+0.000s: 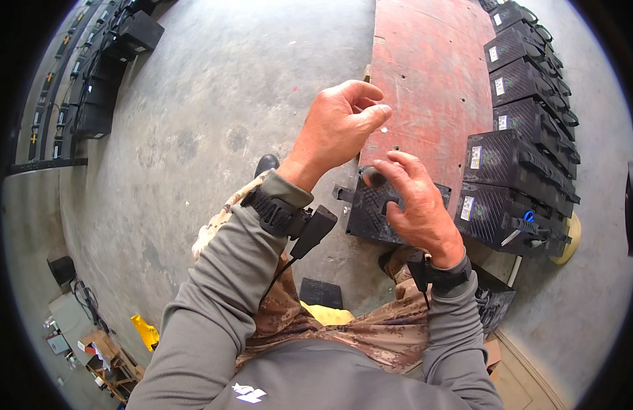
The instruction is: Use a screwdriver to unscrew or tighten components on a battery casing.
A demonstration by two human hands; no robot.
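Observation:
My left hand [342,123] is raised over the near left edge of a long red board [433,75]. Its fingers are loosely curled, with a gap between thumb and forefinger, and nothing shows in it. My right hand [424,212] hovers over a black box-like unit [376,217] at the board's near end, fingers spread and thumb apart. Close by the right fingertips is a dark round piece with a brownish face [372,178]; whether they touch it cannot be made out. The right hand covers part of the unit's top.
Several black ribbed boxes [504,160] with white labels line the board's right side. On the nearest lies a blue-handled tool [528,217]. A rack [63,102] of black units stands far left. A yellow object [145,333] and a cluttered wooden shelf [115,359] are lower left.

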